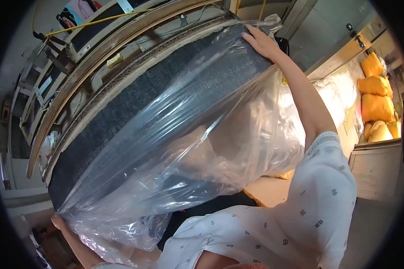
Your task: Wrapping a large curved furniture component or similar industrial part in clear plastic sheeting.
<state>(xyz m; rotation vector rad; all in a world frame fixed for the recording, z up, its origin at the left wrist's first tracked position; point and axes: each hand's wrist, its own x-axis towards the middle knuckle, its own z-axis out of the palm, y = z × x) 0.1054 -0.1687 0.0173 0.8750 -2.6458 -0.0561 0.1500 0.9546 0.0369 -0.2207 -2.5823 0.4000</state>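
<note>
A large clear plastic sheet [166,130] is stretched slantwise over a long dark panel [107,121], with taut creases running between my hands. At the panel's near left end, my left hand [57,221] is closed on a gathered edge of the sheet. My right arm reaches out to the panel's far right end. There my right hand [261,44] grips the sheet at the panel's edge, its fingertips partly hidden. Some film bunches up just past that hand. Toward my body the sheet hangs in loose, shiny folds.
Behind the panel runs a curved wooden rail [72,101] with metal framework and a yellow cord [98,21]. Pale plastic-wrapped material [318,101] lies to the right, under bright light. Orange bundles [376,105] are stacked farther right, above a pale cabinet [376,168].
</note>
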